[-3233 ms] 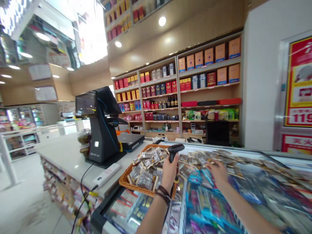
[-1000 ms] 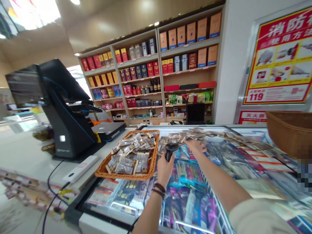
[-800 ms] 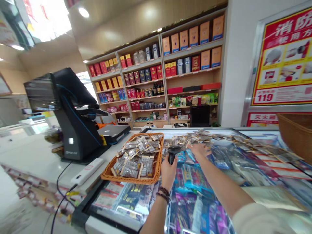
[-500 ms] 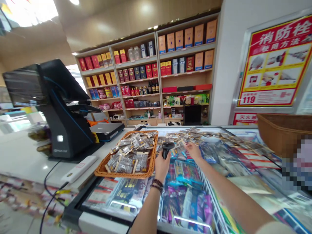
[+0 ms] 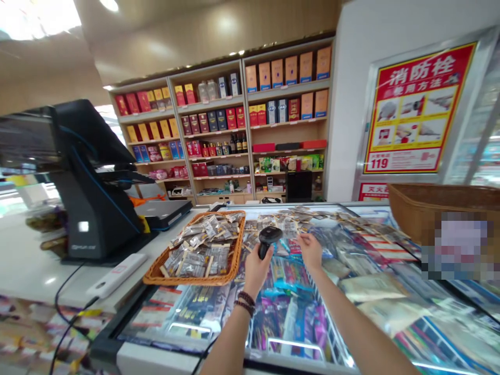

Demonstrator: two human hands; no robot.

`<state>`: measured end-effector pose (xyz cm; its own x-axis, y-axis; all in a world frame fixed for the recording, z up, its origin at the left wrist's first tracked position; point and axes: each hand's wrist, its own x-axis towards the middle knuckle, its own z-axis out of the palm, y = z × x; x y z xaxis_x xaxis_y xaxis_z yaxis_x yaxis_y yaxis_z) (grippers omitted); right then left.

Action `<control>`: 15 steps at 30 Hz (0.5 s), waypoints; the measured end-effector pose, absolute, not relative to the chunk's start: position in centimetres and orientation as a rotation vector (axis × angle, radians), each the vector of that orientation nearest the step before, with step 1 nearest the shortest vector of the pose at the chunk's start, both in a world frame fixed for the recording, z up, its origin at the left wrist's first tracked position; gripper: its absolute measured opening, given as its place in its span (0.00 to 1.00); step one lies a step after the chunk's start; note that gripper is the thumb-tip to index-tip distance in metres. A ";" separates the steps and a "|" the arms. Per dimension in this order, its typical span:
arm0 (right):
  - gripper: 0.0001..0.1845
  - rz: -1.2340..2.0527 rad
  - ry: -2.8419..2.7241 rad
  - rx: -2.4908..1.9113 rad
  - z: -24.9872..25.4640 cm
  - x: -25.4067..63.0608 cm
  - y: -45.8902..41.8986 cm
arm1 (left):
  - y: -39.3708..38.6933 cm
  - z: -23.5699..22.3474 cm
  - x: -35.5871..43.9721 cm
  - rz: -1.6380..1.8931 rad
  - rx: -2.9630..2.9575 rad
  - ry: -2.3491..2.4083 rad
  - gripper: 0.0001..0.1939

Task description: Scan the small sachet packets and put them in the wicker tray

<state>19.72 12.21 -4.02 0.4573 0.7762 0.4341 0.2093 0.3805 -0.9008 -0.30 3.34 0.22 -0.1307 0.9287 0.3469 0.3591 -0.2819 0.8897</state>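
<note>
My left hand [image 5: 257,266], with a beaded bracelet on its wrist, is wrapped round the handle of a black barcode scanner [image 5: 270,235]. The scanner's head tilts toward my right hand [image 5: 311,251]. Between the fingertips of that hand is the edge of a small clear packet [image 5: 289,228], its label side up just beyond the scanner. More such packets [image 5: 344,219] lie strewn over the glass top of the chest freezer [image 5: 128,333]. To the left, an orange wicker basket [image 5: 156,282] holds several similar packets.
A black checkout terminal [image 5: 97,208] and a flat scale [image 5: 166,212] stand on the left counter, near a white power strip [image 5: 117,273] with cables. A brown basket [image 5: 414,213] sits at the right. Beyond are shelves [image 5: 250,125] of boxes and bottles.
My right hand has drawn slightly nearer to me, and the packet shows more plainly beside the scanner. My left hand keeps its hold. The view has turned a little to the right.
</note>
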 end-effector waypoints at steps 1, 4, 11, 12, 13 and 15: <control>0.27 0.460 -1.105 -1.152 -3.9 19.6 12.1 | 3.3 0.3 -0.3 1.414 1.654 1.446 0.22; 0.26 0.397 -1.178 -1.137 -3.7 19.3 11.6 | 3.2 0.6 -0.1 1.379 1.734 1.479 0.22; 0.29 0.268 -1.194 -1.171 -3.2 19.0 11.0 | 3.0 0.8 0.1 1.356 1.777 1.488 0.23; 0.29 0.266 -1.199 -1.172 -3.1 19.0 11.0 | 3.0 0.8 0.0 1.352 1.769 1.486 0.22; 0.29 0.263 -1.205 -1.173 -3.1 19.0 11.0 | 3.0 0.8 0.0 1.348 1.762 1.485 0.22; 0.29 0.257 -1.214 -1.177 -3.2 19.0 11.0 | 3.1 0.7 -0.1 1.345 1.751 1.485 0.21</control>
